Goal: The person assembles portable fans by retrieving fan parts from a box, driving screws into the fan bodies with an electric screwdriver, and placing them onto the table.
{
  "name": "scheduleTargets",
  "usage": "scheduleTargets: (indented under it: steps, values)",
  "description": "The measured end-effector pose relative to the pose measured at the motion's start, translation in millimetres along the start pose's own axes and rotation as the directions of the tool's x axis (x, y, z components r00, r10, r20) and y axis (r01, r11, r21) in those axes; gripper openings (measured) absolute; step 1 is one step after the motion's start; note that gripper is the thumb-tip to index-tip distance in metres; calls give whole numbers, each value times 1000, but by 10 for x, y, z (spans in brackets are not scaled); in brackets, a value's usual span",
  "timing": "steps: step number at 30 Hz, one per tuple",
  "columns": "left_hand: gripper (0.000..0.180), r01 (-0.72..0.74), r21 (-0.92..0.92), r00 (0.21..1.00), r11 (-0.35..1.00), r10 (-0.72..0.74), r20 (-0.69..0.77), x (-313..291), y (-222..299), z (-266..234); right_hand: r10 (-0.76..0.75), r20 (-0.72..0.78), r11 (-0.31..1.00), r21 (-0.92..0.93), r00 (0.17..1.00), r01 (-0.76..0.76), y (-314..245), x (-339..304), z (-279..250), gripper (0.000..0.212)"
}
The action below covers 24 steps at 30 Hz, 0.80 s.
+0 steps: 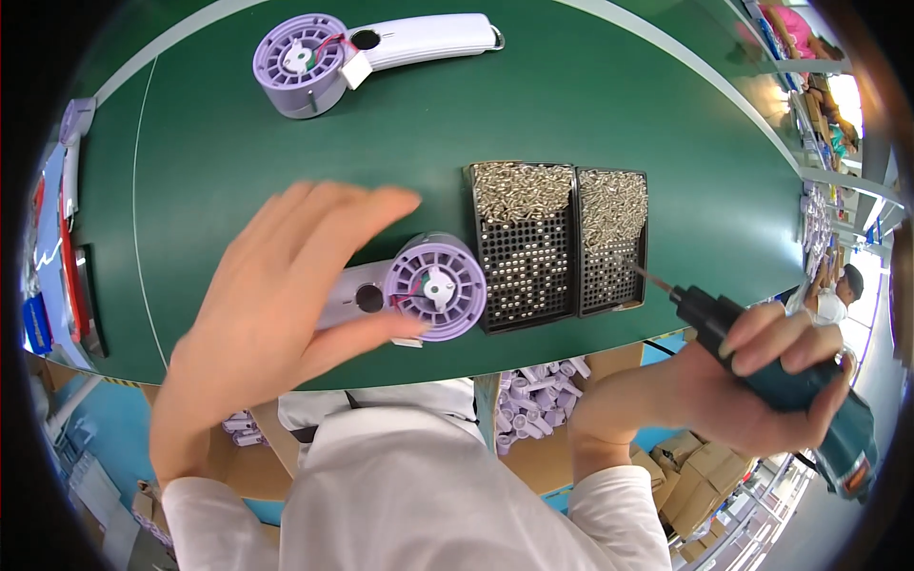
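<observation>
A purple-and-white handheld fan [459, 310] lies near the table's front edge, its round head toward the screw trays and its inner wires and hub showing. My left hand [286, 285] is over its handle, fingers and thumb spread apart, the thumb beside the lower rim of the head. Part of the handle is hidden under that hand. My right hand [752, 390] grips a dark teal electric screwdriver [762, 357], whose thin bit points left toward the right-hand screw tray [610, 307]. Next to it stands another black screw tray [526, 322]; both hold loose silver screws and hole grids.
A second fan [433, 40] lies at the far side of the green table [371, 147], with a white connector beside its head. A red-and-black object [81, 285] is by the left edge. Below the table are boxes with purple parts [538, 404]. Other people work at the far right.
</observation>
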<state>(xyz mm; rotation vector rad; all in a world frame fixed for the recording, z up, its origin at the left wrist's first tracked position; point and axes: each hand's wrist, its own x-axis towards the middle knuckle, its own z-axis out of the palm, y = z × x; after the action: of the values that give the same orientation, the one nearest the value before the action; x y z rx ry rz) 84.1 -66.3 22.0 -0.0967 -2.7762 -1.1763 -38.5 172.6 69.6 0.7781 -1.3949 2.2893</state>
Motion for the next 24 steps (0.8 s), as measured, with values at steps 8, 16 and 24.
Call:
scheduleTargets:
  steps: [8, 16, 24]
  values:
    - [68, -71, 313, 997, 947, 72, 8, -579, -197, 273, -10, 267, 991, 133, 964, -27, 22, -389, 602, 29]
    - [61, -114, 336, 993, 935, 108, 37, -631, -229, 274, 61, 318, 995, -98, 946, -31, 90, -550, 805, 28]
    - [62, -139, 296, 990, 945, 139, 24, -618, -335, 299, 141, 386, 962, -271, 912, -33, 253, -578, 868, 20]
